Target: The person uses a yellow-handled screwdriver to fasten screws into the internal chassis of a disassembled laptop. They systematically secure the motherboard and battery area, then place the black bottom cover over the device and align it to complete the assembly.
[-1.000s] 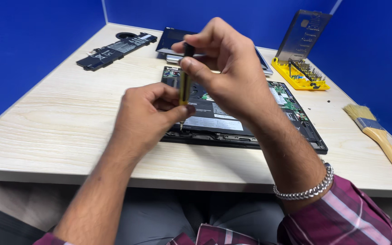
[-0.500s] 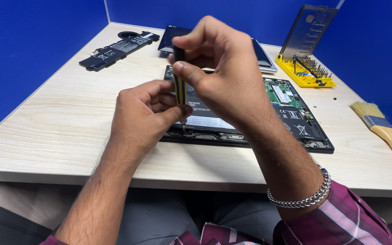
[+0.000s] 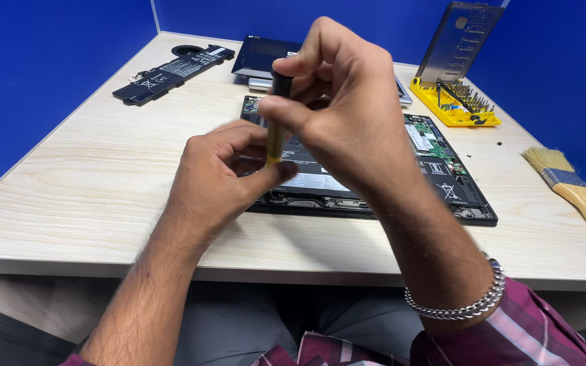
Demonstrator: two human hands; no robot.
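1. A pale wood-grain table (image 3: 69, 196) fills the view, walled on its far and side edges by deep blue partitions (image 3: 49, 61). An opened laptop base (image 3: 442, 176), its circuit board and dark battery exposed, lies flat near the table's front edge and serves as the landmark here.
2. Left and beyond the laptop base lies a long black battery pack (image 3: 171, 71); straight beyond it, a dark flat panel (image 3: 262, 54). Right and beyond stands a yellow bit tray (image 3: 452, 108) with its clear lid propped up. Well to the right lies a paintbrush (image 3: 574, 193), its red handle end cut off by the frame.
3. Above the laptop base's left half, the right hand (image 3: 347, 115) is clamped around a screwdriver (image 3: 276, 132) with a black cap and yellow shaft, held upright.
4. The left hand (image 3: 222, 179) pinches the screwdriver's lower end between thumb and fingers.
5. The screwdriver's tip and whatever it meets are hidden behind the left hand; the laptop base's middle is covered by both hands.
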